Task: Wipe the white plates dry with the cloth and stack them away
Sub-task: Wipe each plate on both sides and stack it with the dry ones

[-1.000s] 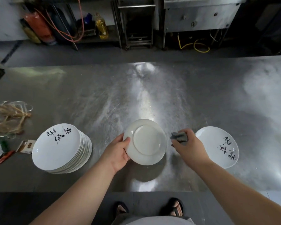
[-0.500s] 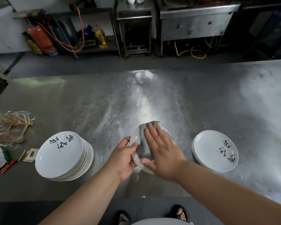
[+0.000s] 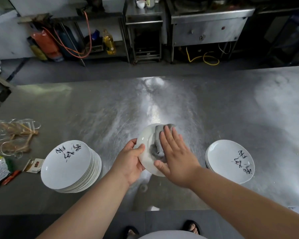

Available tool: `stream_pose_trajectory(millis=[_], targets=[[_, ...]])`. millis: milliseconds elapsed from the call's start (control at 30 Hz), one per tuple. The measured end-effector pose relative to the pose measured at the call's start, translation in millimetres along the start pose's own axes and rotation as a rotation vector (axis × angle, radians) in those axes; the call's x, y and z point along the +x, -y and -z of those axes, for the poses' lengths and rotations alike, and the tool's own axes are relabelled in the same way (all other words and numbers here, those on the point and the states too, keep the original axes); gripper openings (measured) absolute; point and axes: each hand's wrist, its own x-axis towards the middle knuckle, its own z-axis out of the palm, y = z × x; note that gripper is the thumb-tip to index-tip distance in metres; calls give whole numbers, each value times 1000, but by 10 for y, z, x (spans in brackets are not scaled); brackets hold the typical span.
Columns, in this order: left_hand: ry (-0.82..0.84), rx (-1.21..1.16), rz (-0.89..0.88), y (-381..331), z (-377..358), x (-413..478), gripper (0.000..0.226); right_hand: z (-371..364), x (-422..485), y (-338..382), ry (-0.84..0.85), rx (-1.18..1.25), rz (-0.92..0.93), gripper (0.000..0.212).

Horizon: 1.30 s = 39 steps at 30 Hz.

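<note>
Right hand [image 3: 176, 157] flat, fingers straight, presses cloth [image 3: 158, 135] onto plate [image 3: 145, 135]; left hand [image 3: 129, 161] grips its rim at 9 o'clock. We judge wiping in hand; next, set plate on stack [image 3: 230, 161] at 3 o'clock.

Two bare hands are shown, the left hand [image 3: 130, 163] and the right hand [image 3: 177, 159], each joined to a forearm that is uncovered along all of its visible length. The left forearm [image 3: 93, 204] and the right forearm [image 3: 240, 195] are cut off by the lower corners of the picture. On the dark floor [image 3: 162, 221] below the near edge of the surface [image 3: 110, 104], dark open-toed sandals are worn: the left sandal [image 3: 130, 232] and the right sandal [image 3: 191, 227], with bare toes seen at the front of each. Between them a pale, whitish garment [image 3: 169, 236] is seen as a rounded strip; its kind cannot be told.
</note>
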Motion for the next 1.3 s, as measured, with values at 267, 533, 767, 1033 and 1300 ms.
stream_pose_trajectory(millis=[267,533,767,1033,1300], targets=[[-23,-70,-17,-78,-33,-19,21,-4,-136,33,8,19,54,111],[-32,-138,-45,-124,-118,-27,18,-48,-313,163,-25,30,89,107],[79,-29,1,-68,-59,-111,19,2,-193,-231,-134,154,-82,99],[242,266,-4,-101,-181,-232,33,200,117,42,-372,78,218,64],[205,187,8,-96,-83,-273,20,211,78,-159,-357,182,-9,57]])
